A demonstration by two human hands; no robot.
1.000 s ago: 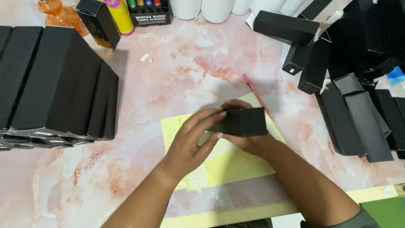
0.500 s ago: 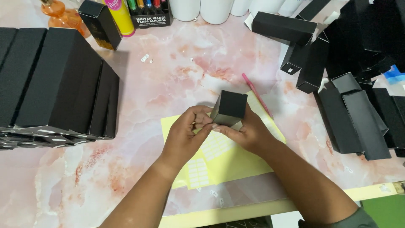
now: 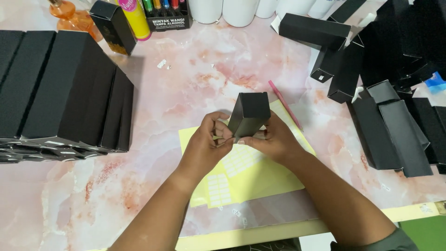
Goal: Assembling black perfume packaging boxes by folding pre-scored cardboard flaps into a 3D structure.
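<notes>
A small black carton (image 3: 250, 113) stands tilted on end above a yellow sheet of small white stickers (image 3: 253, 169). My right hand (image 3: 274, 139) grips the carton from the right and below. My left hand (image 3: 206, 144) touches its lower left edge with pinched fingertips. Both hands meet at the carton's near end, which hides what lies between the fingers.
A row of flat black cartons (image 3: 65, 93) lies at the left. More black cartons (image 3: 395, 130) are piled at the right and far right. A pink stick (image 3: 284, 104) rests beside the sheet. Bottles, white cups and a marker box stand along the far edge.
The carton lay flat across both hands a second ago. It has been turned upright, its end now facing the camera, and my left fingers have moved to its lower edge.
</notes>
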